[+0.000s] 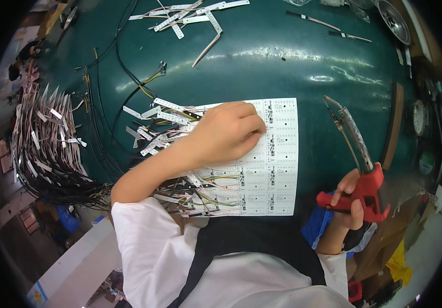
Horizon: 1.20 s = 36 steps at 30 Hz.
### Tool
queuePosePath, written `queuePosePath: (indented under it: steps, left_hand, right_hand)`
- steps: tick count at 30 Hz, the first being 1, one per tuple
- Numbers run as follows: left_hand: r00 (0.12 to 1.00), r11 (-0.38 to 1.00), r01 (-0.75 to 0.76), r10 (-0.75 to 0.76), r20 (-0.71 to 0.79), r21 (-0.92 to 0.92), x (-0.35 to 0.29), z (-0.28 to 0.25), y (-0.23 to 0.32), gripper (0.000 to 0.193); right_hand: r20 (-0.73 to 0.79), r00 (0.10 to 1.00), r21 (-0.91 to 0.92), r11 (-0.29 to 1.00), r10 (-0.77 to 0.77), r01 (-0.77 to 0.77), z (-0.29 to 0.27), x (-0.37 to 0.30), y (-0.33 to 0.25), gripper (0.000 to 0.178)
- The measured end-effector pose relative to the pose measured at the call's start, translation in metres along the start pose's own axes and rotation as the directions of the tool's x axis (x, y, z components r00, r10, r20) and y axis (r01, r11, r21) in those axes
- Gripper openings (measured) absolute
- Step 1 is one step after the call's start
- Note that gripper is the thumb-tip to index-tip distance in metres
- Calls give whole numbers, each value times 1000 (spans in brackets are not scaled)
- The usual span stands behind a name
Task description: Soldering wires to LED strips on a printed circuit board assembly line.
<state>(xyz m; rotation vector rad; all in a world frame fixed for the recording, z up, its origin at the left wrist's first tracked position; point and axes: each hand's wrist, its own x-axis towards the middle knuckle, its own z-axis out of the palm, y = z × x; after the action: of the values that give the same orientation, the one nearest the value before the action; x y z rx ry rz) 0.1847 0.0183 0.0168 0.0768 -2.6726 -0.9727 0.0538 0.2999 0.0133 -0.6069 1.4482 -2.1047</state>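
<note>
My left hand (231,128) rests on a white printed circuit board panel (282,174), its fingers curled together. Whatever they pinch is hidden beneath them. Thin wires (215,191) in yellow, pink and black lie across the panel's lower left and reach a row of small components. My right hand (353,218) is wrapped round the handle of a red soldering gun (370,194) to the right of the panel. The gun's metal barrel and tip point up and away, apart from the panel.
Small white LED strips with leads (154,138) crowd the panel's left side. A large bundle of wired strips (46,149) lies at the far left. More LED strips (185,16) lie at the back. A brown wooden strip (394,128) and a metal dish (393,23) sit at right.
</note>
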Motion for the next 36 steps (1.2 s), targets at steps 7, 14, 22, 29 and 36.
queuePosePath:
  steps: [7,14,22,29,36]
  left_hand:
    - [904,768,427,-375,-205,478,34,-70,-63,13]
    - [895,671,-442,288,339,595,29,-100,-112,25]
    - [948,770,-310,295,119,558,30,-66,-99,17]
    - [935,939,287,-317,-159,-189,22,-16,-25,9]
    - [887,867,446,-462,-24,-221,15,1,-9,8]
  right_hand:
    - [-11,1000,350,937,25,-19,-3,8,18,68]
    - [2,1000,362,932,28,-27,3,10,17,69]
    - [48,987,246,956,154,-161,11,0,15,55]
    - [90,947,68,947,307,-313,28,-3,21,76]
    - [75,935,-34,938,348,-346,40,0,11,74]
